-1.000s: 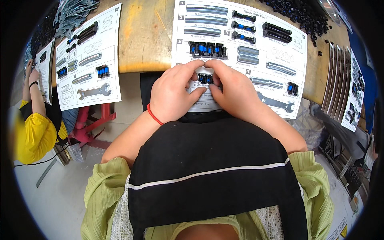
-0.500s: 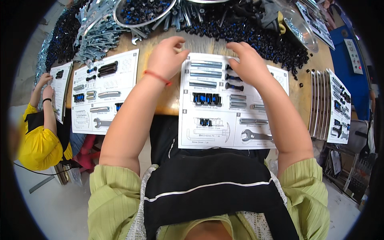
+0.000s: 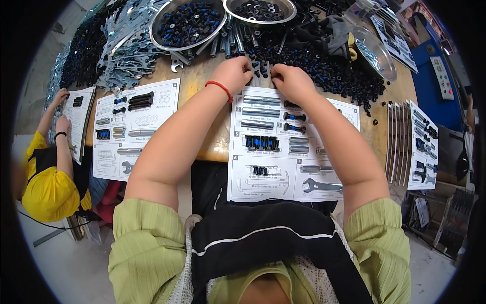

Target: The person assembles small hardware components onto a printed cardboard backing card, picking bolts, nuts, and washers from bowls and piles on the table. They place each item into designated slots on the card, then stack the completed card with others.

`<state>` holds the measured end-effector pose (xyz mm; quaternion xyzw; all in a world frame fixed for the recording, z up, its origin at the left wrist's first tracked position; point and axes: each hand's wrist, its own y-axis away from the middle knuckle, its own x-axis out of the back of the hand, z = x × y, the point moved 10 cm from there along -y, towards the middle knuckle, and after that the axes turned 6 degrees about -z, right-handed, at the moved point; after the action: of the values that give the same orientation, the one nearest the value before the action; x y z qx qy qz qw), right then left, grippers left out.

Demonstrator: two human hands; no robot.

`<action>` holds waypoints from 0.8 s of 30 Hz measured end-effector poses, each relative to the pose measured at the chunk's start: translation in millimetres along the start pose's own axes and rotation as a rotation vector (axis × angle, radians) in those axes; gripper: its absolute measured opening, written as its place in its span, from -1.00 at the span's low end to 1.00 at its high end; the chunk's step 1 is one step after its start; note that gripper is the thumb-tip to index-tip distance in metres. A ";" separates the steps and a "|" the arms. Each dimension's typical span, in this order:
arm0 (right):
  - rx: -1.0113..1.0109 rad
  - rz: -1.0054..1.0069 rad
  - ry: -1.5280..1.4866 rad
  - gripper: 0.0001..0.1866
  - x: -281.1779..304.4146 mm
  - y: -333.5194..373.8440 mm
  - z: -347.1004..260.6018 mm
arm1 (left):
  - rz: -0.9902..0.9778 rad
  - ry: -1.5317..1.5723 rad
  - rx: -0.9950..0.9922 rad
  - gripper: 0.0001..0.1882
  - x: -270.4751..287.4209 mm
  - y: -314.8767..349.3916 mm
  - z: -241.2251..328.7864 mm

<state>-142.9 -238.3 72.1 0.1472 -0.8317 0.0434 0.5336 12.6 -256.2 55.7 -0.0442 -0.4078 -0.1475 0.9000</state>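
1. Table (image 3: 195, 86): brown wooden surface, carrying the stock below.
2. Pile of small black metal fasteners (image 3: 344, 76), some marked blue: spread over the far side of the table.
3. Heap of silver open-ended metal wrenches (image 3: 129, 40): far left of the table.
4. White rectangular panelled sheet (image 3: 288, 196): between the forearms, overhanging the near table edge, partly covered by the right forearm. Its panels show silver tubes (image 3: 260, 112) and black-and-blue bolts (image 3: 260, 142).
5. Round shiny metal bowls: the left bowl (image 3: 185, 46) holds black-and-blue fasteners; the right bowl (image 3: 260, 22) holds dark rings.
6. Left hand (image 3: 234, 75) and right hand (image 3: 295, 82): apart, beyond the sheet's far edge. Each grip has its fingers curled inward; whether either pinches a part cannot be told, the fingertips being mostly hidden.
7. Small dark loose fasteners (image 3: 264, 70): on the table between the hands, near the fingertips.
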 end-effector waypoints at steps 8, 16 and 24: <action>-0.040 -0.009 0.171 -0.77 6.7 4.6 9.5 | -0.009 0.112 0.090 -0.76 5.5 -0.3 -16.3; 0.041 0.180 -0.027 -0.78 24.1 11.2 2.3 | -0.059 -0.095 0.196 -0.65 3.2 7.8 2.5; 0.038 0.193 -0.116 -0.76 21.3 -2.7 -6.4 | -0.008 0.041 0.161 -0.69 11.2 17.9 -4.2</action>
<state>-144.7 -243.6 93.8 0.0789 -0.8706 0.1017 0.4749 28.0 -242.6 61.9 0.0329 -0.3999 -0.1187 0.9083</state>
